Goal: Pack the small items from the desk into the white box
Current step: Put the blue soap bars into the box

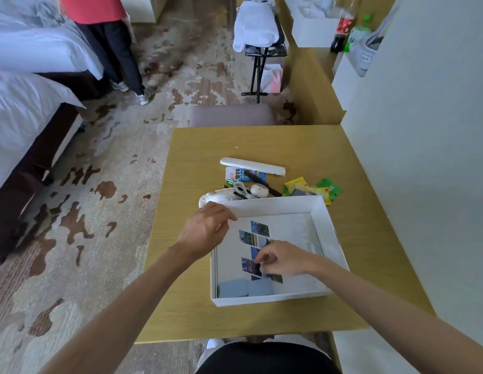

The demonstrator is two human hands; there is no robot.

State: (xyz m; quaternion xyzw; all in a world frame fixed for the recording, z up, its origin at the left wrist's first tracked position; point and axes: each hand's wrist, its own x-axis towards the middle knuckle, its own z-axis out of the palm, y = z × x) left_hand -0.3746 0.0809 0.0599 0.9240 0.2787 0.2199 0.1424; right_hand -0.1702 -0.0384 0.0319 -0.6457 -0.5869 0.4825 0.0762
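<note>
The white box [330, 233] lies open on the wooden desk [302, 147]. Several small picture cards [259, 228] lie on its floor, and two pale blue pads [245, 288] sit at its near edge. My right hand [285, 259] is inside the box, fingertips pinched on a dark card [252, 267]. My left hand [208, 229] hovers at the box's far left corner, fingers loosely curled, holding nothing visible. Beyond the box lie a long white case [252, 166], a black comb [262, 180], a white cable bundle [241, 191], a blue packet [236, 175] and yellow and green sachets [313, 187].
A wall [424, 157] borders the desk on the right. A padded stool [232, 116] stands at the desk's far edge. A bed [27, 103] is at the left, with a person [111, 44] standing beside it. A luggage rack [259, 49] stands farther back.
</note>
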